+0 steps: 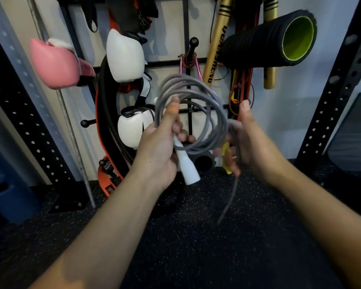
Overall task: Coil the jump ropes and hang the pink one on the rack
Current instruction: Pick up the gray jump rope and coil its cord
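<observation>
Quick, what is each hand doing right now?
Left hand: closed on the grey rope coils and white handle.
Right hand: closed on the rope's loose end.

- The left hand [161, 142] grips a coiled grey jump rope [215, 113] together with its white handle [187, 165], which sticks out below the fist.
- The right hand [246, 140] closes on the far side of the coil; a loose rope end trails down beneath it.
- Above and behind the coil, a pink jump rope [189, 63] hangs on a black rack peg [193, 43].
- Up and right of both hands sits a black foam roller [267, 41]; up and left, a pink boxing glove [54, 63].
</observation>
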A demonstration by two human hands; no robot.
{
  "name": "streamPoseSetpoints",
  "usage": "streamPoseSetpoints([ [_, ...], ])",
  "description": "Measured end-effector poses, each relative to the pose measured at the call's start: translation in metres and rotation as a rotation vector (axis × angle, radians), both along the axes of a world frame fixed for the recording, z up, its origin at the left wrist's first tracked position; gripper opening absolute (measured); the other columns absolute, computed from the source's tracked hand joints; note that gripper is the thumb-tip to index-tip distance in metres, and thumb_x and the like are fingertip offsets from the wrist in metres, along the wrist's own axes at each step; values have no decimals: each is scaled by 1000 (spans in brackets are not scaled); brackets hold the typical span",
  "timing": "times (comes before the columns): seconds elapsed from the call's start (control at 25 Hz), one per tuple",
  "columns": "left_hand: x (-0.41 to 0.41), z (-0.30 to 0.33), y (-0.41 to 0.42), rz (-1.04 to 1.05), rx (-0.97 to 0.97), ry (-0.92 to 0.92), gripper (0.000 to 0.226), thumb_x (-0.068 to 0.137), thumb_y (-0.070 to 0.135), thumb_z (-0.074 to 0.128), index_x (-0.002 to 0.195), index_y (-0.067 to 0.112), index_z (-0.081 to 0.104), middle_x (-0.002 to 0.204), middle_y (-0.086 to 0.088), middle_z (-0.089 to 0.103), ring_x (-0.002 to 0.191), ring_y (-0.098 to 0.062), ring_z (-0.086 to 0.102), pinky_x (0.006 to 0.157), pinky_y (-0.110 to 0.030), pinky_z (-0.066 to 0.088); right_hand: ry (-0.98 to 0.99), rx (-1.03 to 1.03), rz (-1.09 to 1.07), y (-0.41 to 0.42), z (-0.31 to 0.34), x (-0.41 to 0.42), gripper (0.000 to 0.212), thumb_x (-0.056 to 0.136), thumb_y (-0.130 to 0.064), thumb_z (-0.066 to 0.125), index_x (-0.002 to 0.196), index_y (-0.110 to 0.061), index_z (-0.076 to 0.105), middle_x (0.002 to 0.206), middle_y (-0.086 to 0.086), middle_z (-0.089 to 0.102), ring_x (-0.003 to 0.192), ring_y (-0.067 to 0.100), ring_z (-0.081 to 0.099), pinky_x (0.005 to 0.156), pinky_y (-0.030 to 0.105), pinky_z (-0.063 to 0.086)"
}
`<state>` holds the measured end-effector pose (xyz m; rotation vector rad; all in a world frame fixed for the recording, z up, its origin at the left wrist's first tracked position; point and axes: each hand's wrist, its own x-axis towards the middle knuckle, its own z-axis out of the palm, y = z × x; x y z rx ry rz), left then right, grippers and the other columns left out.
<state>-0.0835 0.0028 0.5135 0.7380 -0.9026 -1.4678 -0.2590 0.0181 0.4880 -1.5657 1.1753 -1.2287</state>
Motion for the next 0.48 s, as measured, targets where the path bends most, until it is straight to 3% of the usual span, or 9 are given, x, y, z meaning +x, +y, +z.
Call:
streamPoseSetpoints([
  [0.08, -9, -4, 3, 85, 85, 132, 40, 96, 42, 65, 66, 18, 53, 49, 6, 46, 41, -9, 54, 54, -31, 58, -56, 19, 113, 9, -9, 19, 80, 90, -83, 22, 126, -22, 60, 101, 16, 74, 59, 32, 59, 49, 35, 49],
  [0.16, -16, -14, 4, 162, 127, 150, 46, 93, 51, 65, 68, 14, 57, 61, -4, 57, 56, -20, 64, 66, -40, 60, -147, -23, 102, 18, -14, 40, 63, 89, -78, 47, 126, -29, 54, 86, 13, 73, 51, 32, 58, 43, 33, 47],
  [0.24, -21, -23, 6, 211, 180, 108, 56, 89, 62, 65, 88, 6, 67, 92, -24, 72, 83, -41, 74, 76, -52, 60, -253, -47, 5, 23, -18, 56, 45, 90, -61, 65, 118, -27, 55, 65, 11, 61, 39, 26, 47, 38, 26, 38],
  [0.28, -23, -25, 8, 219, 191, 100, 58, 89, 64, 64, 94, 6, 67, 101, -25, 71, 90, -42, 73, 76, -51, 61, -330, -19, -51, 24, -19, 62, 40, 91, -53, 68, 114, -23, 56, 60, 10, 55, 35, 23, 40, 36, 23, 32],
  [0.4, -28, -25, 17, 178, 173, 97, 45, 91, 61, 63, 74, 19, 63, 85, -8, 66, 74, -23, 67, 63, -34, 56, -575, 164, -169, 24, -17, 67, 33, 95, -41, 69, 96, -10, 58, 56, 9, 45, 30, 13, 28, 33, 16, 19],
  [0.48, -32, -26, 25, 158, 95, 58, 42, 93, 53, 64, 66, 21, 63, 69, 1, 65, 67, -16, 67, 71, -37, 56, -582, 193, -178, 22, -13, 62, 24, 96, -35, 67, 92, -12, 61, 52, 6, 44, 29, 11, 28, 32, 16, 17],
])
